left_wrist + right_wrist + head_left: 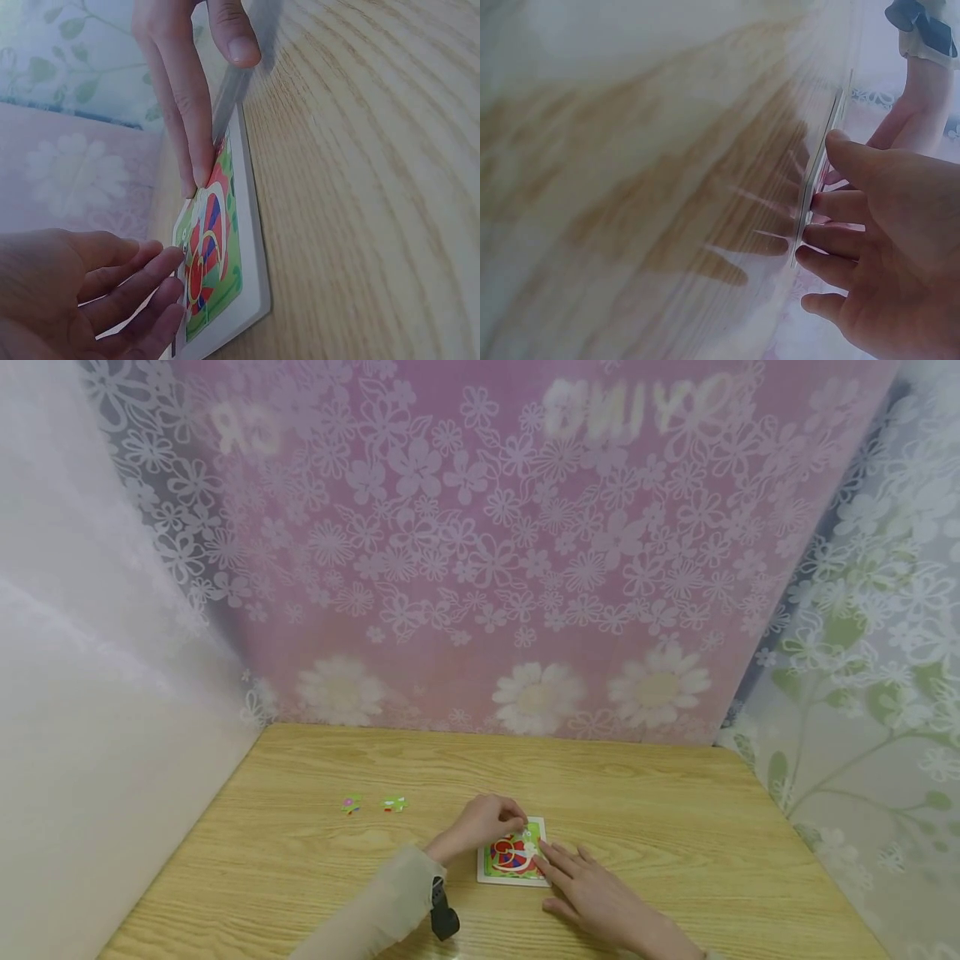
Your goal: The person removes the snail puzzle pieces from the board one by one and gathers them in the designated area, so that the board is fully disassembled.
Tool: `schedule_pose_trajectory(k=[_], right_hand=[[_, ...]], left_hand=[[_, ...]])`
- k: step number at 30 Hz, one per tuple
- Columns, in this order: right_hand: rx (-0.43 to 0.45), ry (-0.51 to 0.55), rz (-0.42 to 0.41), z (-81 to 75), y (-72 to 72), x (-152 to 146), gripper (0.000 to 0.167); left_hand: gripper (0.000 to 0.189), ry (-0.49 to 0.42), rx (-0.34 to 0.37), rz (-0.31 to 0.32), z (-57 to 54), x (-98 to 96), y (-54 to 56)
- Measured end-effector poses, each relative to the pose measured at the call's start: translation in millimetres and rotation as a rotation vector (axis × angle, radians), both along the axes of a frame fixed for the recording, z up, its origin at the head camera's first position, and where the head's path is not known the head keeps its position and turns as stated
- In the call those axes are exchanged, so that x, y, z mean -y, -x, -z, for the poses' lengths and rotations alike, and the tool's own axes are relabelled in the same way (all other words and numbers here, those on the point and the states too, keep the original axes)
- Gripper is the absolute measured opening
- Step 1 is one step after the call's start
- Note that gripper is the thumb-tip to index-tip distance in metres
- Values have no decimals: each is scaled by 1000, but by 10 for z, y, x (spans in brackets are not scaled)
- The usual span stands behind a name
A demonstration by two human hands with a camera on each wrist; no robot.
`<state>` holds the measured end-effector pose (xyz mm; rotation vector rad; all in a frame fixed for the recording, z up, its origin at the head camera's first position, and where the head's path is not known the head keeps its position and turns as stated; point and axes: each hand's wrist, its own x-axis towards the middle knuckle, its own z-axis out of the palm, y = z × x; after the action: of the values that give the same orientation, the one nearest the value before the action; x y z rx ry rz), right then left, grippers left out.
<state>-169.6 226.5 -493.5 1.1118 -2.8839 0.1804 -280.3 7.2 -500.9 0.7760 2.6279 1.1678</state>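
A jigsaw puzzle (513, 856) in a white-framed tray lies flat on the table; its picture is a snail with a red, blue and cream spiral shell on green. Over the top of the puzzle is my left hand (486, 821), fingers loosely bent. In the left wrist view, the fingertips of this left hand (112, 292) are right at the tray's edge, with no piece showing between them. My right hand (596, 893) comes from the right with straight fingers, its fingertips resting on the puzzle's right side. The right wrist view shows that hand (885, 247) spread along the tray's edge.
Two loose puzzle pieces lie to the left on the wooden table (300, 877), one green with a pink spot (350, 805), the other green and white (393, 803). A black band (442, 910) circles the left wrist. Flowered curtains (480, 568) stand behind and beside the table.
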Motion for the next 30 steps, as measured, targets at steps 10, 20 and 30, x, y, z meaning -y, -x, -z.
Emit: schedule_pose_trajectory(k=[10,20,30], right_hand=[[-31,-14,-2,-13,10,16,57],[-1,-12,3,-38,1,22,58],[-17,-12,3,-25,6,30,57]], left_hand=[[22,-34,41,-6,-24,-34,-29],[26,23,31,-16,-65,-75,-75],[20,55,-61,-35,-83,-94,-75]])
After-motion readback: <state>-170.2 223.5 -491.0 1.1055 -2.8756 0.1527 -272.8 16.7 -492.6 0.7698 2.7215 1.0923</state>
